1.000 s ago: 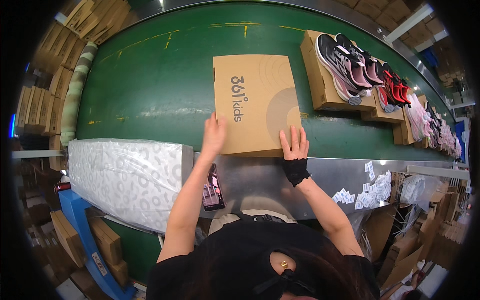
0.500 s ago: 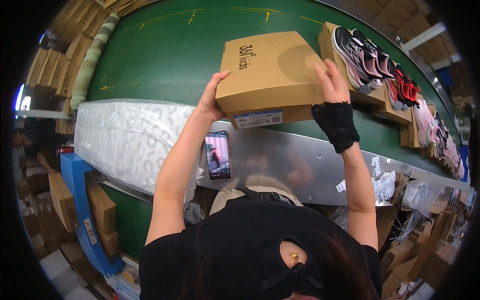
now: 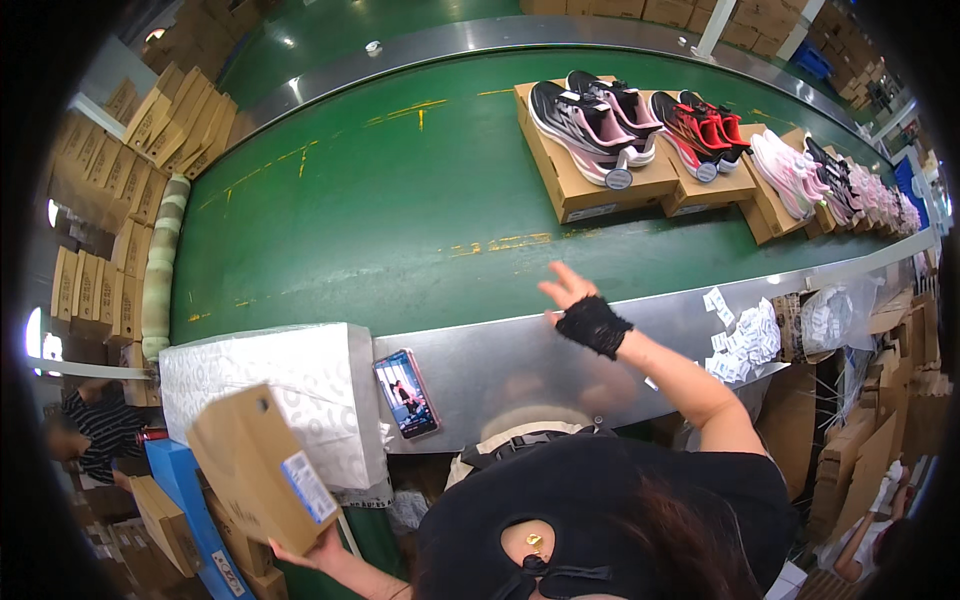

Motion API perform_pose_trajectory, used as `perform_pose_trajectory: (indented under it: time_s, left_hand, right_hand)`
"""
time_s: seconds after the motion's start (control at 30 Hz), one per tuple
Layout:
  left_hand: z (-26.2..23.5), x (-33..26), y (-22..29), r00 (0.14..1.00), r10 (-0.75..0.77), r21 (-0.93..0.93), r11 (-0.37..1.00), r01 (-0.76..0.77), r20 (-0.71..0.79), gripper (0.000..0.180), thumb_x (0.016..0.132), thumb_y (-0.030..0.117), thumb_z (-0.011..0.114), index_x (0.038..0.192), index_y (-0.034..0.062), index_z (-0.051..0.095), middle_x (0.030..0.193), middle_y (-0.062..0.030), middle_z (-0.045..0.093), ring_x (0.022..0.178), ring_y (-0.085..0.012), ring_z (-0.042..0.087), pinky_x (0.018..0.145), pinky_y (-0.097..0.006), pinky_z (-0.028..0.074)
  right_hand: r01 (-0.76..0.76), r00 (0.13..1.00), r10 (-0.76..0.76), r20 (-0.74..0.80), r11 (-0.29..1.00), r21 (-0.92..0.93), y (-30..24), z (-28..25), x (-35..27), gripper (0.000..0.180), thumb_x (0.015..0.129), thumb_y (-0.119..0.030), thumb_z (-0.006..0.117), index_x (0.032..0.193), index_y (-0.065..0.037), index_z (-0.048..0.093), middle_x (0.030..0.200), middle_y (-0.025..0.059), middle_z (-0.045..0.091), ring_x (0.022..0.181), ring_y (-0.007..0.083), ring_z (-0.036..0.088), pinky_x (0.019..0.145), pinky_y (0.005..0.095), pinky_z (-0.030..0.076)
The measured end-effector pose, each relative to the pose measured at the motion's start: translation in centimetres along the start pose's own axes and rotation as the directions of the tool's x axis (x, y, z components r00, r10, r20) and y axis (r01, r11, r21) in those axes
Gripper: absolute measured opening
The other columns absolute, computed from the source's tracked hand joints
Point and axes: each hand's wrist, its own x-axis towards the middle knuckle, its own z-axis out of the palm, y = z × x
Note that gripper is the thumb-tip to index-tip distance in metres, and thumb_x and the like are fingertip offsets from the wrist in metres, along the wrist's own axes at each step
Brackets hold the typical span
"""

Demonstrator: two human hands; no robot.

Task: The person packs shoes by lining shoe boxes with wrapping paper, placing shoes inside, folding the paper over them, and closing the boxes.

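- While the left hand (image 3: 318, 548) gripped the plain brown cardboard shoebox (image 3: 262, 483) from beneath at lower left, tilted off the belt,
- the gloved right hand (image 3: 580, 305) hovered spread, empty, over the green conveyor belt (image 3: 350, 230) at centre.

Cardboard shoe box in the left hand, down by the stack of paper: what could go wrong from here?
1. The cardboard shoe box is tilted and propped only from below by the left hand; it might slip.
2. It hangs close to the white paper stack and could knock it.
3. The right hand is spread over the green belt, near the phone propped against the rail; a careless sweep could dislodge it.
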Motion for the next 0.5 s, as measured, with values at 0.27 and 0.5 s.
perform_pose_trajectory:
  time_s: [0.27,0.5]
  left_hand:
    - [-7.5,0.3,2.0,0.915,0.233,0.187,0.966,-0.178,-0.329,0.068,0.069,0.047,0.056,0.125,0.0122,0.036,0.128,-0.0105,0.036,0.115,-0.0309,0.039,0.087,-0.051,0.035]
    - [-5.7,4.9,1.1,0.976,0.079,0.396,0.918,0.008,-0.204,0.075,0.074,0.045,0.059,0.131,0.0107,0.024,0.133,-0.0133,0.029,0.115,-0.0306,0.038,0.089,-0.048,0.037]
  right_hand:
    - [-0.113,0.927,-0.131,-0.351,0.795,-0.596,9.0,-12.6,9.7,0.057,0.057,-0.029,0.070,0.110,-0.018,0.052,0.125,0.0153,0.039,0.118,0.0325,0.034,0.091,0.0582,0.025]
    - [-0.180,0.894,0.377,0.243,0.798,-0.575,11.6,-19.2,15.3,0.061,0.058,-0.047,0.067,0.113,-0.022,0.055,0.111,0.0139,0.053,0.111,0.0295,0.044,0.092,0.0531,0.028]
